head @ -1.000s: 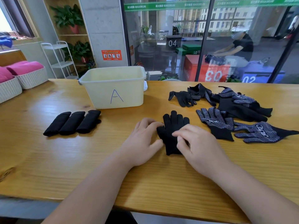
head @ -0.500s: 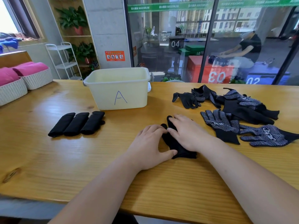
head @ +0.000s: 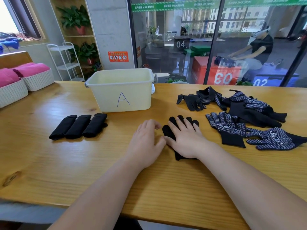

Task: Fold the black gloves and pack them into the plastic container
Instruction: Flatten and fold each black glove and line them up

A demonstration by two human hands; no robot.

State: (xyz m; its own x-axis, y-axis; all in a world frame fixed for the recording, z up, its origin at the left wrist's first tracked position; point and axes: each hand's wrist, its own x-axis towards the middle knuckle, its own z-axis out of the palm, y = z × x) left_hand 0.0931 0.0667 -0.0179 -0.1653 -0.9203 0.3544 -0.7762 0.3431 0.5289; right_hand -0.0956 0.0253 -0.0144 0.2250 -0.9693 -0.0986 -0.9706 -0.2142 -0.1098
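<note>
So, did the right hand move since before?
Yes. The right hand slid forward and a bit left, toward the bin, and now lies flat along the glove.

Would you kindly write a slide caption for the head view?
Right hand presses a black glove flat on the table; three folded gloves lie near container A.
</note>
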